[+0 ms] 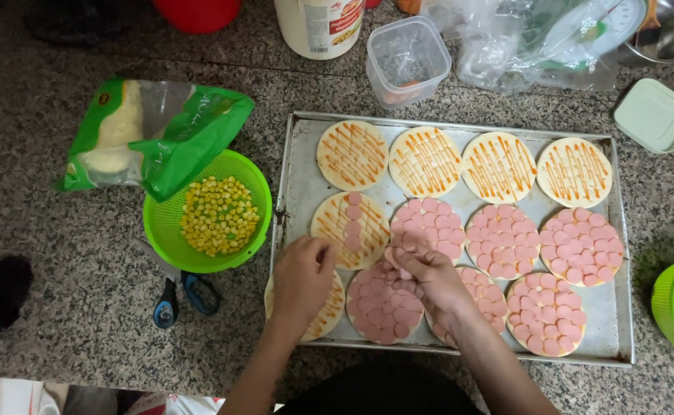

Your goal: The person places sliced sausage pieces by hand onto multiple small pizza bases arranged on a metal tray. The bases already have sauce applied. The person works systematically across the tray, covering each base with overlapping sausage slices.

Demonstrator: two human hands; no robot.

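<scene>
On the speckled grey stone desk (83,307), five sauced round dough bases in the metal baking tray (294,165) are sausage-covered, six wait, while the left hand (302,277) spreads open laying pink sausage slices (354,223) and the right hand (421,277) pinches more.

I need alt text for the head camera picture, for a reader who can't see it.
Two bare hands, left hand and right hand, lay pink sausage slices on small sauced pizza bases in a metal baking tray. A green colander of corn sits left of the tray on a speckled stone counter.
</scene>
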